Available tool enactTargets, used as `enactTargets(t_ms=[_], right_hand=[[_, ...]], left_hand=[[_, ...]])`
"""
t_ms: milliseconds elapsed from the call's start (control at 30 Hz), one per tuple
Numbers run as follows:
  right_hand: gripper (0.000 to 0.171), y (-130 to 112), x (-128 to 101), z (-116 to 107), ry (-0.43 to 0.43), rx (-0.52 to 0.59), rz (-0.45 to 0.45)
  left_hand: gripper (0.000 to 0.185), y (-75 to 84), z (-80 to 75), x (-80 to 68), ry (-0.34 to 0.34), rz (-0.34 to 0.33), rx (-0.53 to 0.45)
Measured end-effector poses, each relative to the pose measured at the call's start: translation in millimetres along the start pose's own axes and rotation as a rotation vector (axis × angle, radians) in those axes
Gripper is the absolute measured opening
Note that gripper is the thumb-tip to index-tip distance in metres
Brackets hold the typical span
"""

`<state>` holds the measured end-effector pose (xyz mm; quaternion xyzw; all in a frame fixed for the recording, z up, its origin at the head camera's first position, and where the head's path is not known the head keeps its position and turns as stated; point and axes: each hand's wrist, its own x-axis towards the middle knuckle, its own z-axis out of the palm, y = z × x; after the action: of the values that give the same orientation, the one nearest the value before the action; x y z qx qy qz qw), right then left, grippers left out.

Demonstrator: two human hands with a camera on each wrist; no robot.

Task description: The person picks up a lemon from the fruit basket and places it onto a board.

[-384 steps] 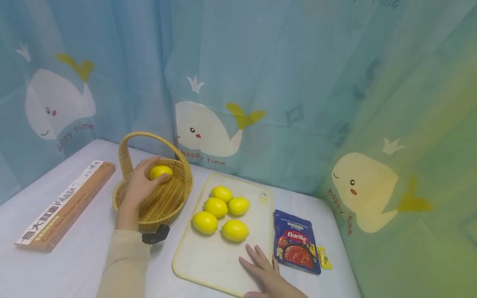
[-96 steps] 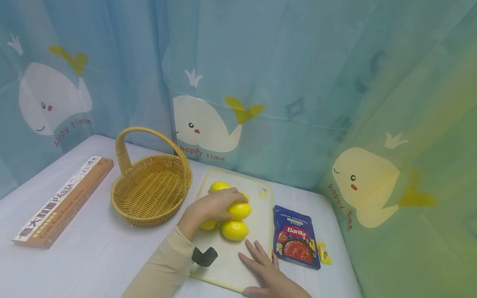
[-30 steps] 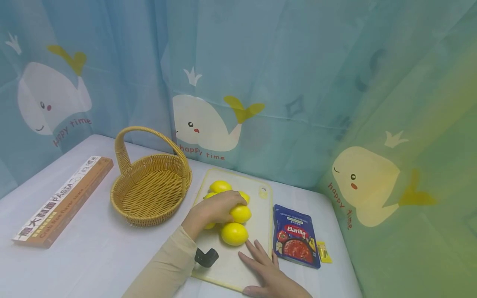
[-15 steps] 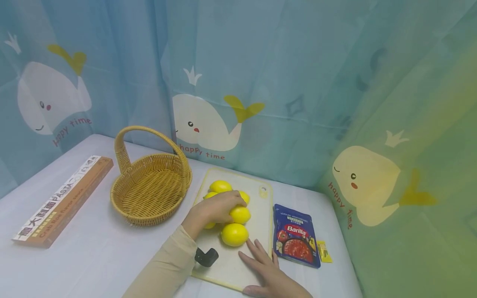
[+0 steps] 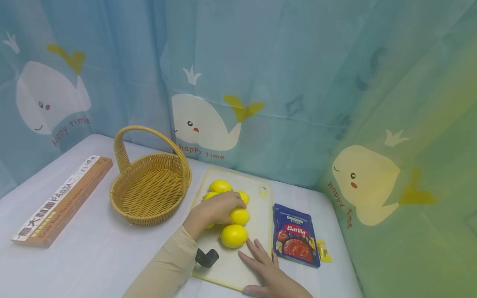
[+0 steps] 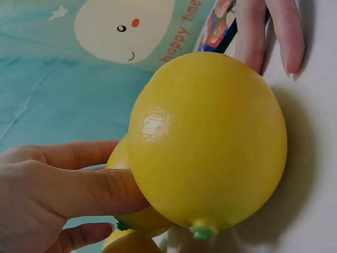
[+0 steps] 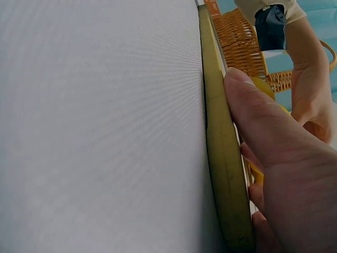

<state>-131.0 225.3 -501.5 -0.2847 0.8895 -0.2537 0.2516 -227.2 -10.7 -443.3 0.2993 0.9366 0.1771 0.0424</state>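
My left hand (image 5: 221,207) grips a yellow lemon (image 5: 239,216) on the white cutting board (image 5: 223,265). Other lemons crowd round that hand, one at the back (image 5: 220,186) and one in front (image 5: 234,236); another is partly covered by the hand. In the left wrist view the front lemon (image 6: 210,142) fills the middle and hides part of the gripped one. My right hand (image 5: 266,269) rests with spread fingers on the board's near right part. Its thumb (image 7: 258,110) lies along the board's yellow edge in the right wrist view.
A wicker basket (image 5: 149,219) with a tall handle stands left of the board. Farther left lies a long pasta box (image 5: 63,203). To the right are a blue Barilla sauce pouch (image 5: 297,236) and a small yellow packet (image 5: 324,251). A whale-print curtain (image 5: 261,49) hangs behind the table.
Earliest, my left hand held a lemon inside the basket; it has since moved right to the board with a lemon. Over the last second the front lemon shifts slightly nearer; the right hand stays put.
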Motion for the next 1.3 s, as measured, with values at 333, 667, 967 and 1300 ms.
enactTargets(t_ms=[333, 667, 967, 1300], right_hand=[[0.074, -0.5, 0.8, -0.1, -0.012, 0.014, 0.025], [0.073, 2.7, 1.7, 1.0, -0.009, 0.011, 0.006], [0.073, 3.8, 2.7, 0.3, -0.007, 0.002, 0.005], [0.073, 3.9, 1.8, 0.8, -0.002, -0.004, -0.015]], left_hand=[[0.047, -0.3, 0.9, -1.1, 0.006, -0.001, 0.036], [0.048, -0.7, -0.3, -2.9, -0.011, -0.028, 0.012], [0.046, -1.3, -3.0, -4.0, -0.015, -0.015, 0.011], [0.043, -2.2, -6.9, -6.0, -0.006, -0.019, -0.018]])
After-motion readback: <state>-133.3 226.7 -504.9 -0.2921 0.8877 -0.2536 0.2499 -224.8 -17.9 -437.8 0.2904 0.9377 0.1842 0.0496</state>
